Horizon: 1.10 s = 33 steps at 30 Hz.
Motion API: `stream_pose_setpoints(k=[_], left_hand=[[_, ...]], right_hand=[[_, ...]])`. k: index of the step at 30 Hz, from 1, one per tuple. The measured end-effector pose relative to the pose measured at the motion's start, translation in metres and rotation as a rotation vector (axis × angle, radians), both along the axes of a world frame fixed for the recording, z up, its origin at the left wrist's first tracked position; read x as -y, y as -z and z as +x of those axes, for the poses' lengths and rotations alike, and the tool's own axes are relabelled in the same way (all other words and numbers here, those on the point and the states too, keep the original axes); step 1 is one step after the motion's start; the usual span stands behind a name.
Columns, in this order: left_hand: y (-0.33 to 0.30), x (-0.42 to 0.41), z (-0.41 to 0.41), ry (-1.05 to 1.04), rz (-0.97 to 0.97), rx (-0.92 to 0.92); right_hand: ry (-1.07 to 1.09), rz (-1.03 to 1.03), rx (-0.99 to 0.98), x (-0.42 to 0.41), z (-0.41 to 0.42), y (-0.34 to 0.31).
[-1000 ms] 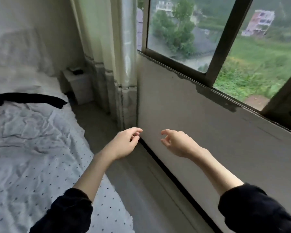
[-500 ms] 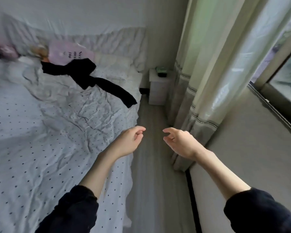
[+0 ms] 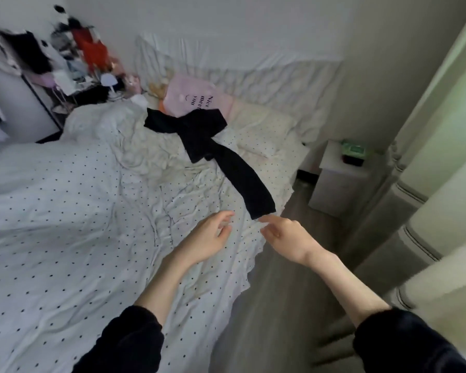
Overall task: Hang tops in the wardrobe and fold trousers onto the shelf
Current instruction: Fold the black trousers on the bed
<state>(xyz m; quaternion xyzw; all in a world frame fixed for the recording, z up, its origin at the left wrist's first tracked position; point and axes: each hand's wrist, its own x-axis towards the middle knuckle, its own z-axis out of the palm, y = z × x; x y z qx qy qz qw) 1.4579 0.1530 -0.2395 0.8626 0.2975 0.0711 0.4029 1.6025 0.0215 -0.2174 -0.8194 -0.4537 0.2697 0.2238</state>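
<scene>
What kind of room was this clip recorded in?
A bedroom, most likely in a home: a bed with a polka-dot sheet, pillows at its head, a small white nightstand beside it, and a black garment lying across the bedding.

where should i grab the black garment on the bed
Probably by the near end of the black garment, where one long strip stretches toward the bed's edge and stops just ahead of the right hand. Come from that edge; the bunched part lies farther off by the pillows.

Left hand [image 3: 207, 238], right hand [image 3: 285, 235] outstretched, relaxed
</scene>
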Motion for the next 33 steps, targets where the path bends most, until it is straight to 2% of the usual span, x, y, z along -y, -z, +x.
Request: stream_pose_setpoints(k=[8, 16, 22, 29, 33], left_hand=[[0.017, -0.115, 0.111, -0.235, -0.007, -0.016], [0.052, -0.259, 0.229, -0.320, -0.059, -0.037], [0.075, -0.336, 0.297, -0.408, -0.107, -0.118], [0.144, -0.434, 0.384, -0.675, -0.164, -0.171], [0.197, -0.488, 0.435, -0.830, -0.271, -0.251]], right_hand=[[-0.201, -0.030, -0.066, -0.144, 0.146, 0.018], [-0.321, -0.080, -0.025, -0.309, 0.269, 0.042], [-0.372, -0.134, -0.017, -0.413, 0.355, 0.054], [-0.530, -0.174, -0.027, -0.562, 0.444, 0.125], [-0.617, -0.196, -0.009, -0.642, 0.484, 0.177]])
